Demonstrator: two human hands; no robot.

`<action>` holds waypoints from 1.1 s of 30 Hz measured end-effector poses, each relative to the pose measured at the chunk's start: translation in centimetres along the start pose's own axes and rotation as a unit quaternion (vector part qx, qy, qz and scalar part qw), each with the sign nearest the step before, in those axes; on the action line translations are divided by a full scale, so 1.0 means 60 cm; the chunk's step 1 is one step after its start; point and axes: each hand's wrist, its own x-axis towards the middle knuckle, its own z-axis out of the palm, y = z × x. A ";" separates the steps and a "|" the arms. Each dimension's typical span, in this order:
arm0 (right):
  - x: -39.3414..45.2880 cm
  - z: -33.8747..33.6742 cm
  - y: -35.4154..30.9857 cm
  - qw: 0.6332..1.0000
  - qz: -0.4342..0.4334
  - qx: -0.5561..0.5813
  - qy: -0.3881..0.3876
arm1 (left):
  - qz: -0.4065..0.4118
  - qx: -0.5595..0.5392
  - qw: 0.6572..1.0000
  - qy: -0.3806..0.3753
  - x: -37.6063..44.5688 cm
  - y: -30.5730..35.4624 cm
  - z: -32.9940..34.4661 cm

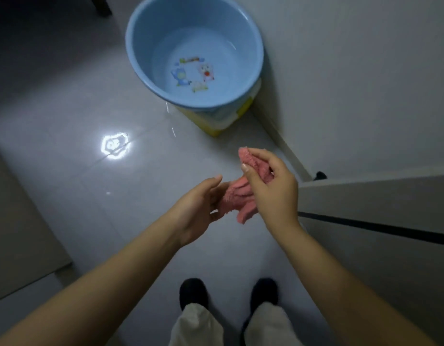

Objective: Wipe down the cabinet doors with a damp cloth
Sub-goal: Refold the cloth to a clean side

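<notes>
Cloth: pink terry cloth [237, 199], bunched, held in air betw. both hands, above the floor, just left of the cabinet edge.
Right hand: right hand [271, 181] raised, back of hand toward camera, wrist bent; thumb & fingers pinched round upper part of cloth, so grip closed on it. One cloth end sticks out above the fingers.
Left hand: left hand [198, 208] lower, palm turned inward/up, fingers curled under lower part of cloth; grip loosely closed on it, thumb up & extended.
Arms: both forearms bare, reaching fwd from bottom corners, converging at centre.
Basin: blue plastic basin [151, 28] w/ cartoon print inside, sits on a yellow-white box [213, 126], well ahead of hands, next to the wall.
Cabinet: pale cabinet door [378, 201] at right, dark gap line across it, near right wrist, not touched.
Floor: glossy grey tile floor [66, 171], bright lamp glare.
Feet: dark shoes [193, 292], light trousers, below hands.
</notes>
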 end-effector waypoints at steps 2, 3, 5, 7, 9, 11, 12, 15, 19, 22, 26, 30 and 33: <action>0.044 0.014 -0.036 1.000 0.006 0.022 0.004 | 0.012 -0.004 1.000 0.012 0.002 0.051 -0.004; 0.065 0.019 -0.048 0.999 0.012 0.033 0.009 | 0.018 -0.005 1.000 0.017 0.007 0.070 -0.005; 0.118 0.033 -0.071 0.998 0.028 0.053 0.023 | 0.024 -0.008 0.999 0.021 0.024 0.121 -0.008; 0.170 0.049 -0.085 0.996 0.045 0.066 0.027 | 0.031 -0.022 0.999 0.025 0.045 0.165 -0.009; 0.233 0.070 -0.093 0.993 0.077 0.085 0.031 | 0.037 -0.054 0.997 0.037 0.076 0.212 -0.013; 0.310 0.095 -0.097 0.988 0.105 0.109 0.021 | 0.054 -0.082 0.994 0.048 0.124 0.263 -0.022; 0.341 0.107 -0.097 0.988 0.110 0.107 0.020 | 0.059 -0.092 0.992 0.059 0.144 0.285 -0.025; 0.431 0.140 -0.091 0.989 0.124 0.077 0.023 | 0.072 -0.063 0.991 0.088 0.208 0.347 -0.046; 0.531 0.157 -0.075 0.988 0.154 0.007 0.027 | 0.052 0.005 0.993 0.102 0.277 0.408 -0.076; 0.594 0.167 -0.049 0.986 0.158 -0.034 0.029 | 0.048 0.067 0.990 0.115 0.325 0.440 -0.117; 0.654 0.204 0.005 0.983 0.159 -0.091 0.012 | 0.044 0.084 0.982 0.161 0.405 0.488 -0.167; 0.712 0.261 0.047 0.974 0.184 -0.103 0.077 | 0.043 0.104 0.966 0.231 0.504 0.541 -0.206; 0.743 0.299 0.073 0.965 0.213 -0.101 0.111 | 0.036 0.060 0.962 0.265 0.562 0.569 -0.228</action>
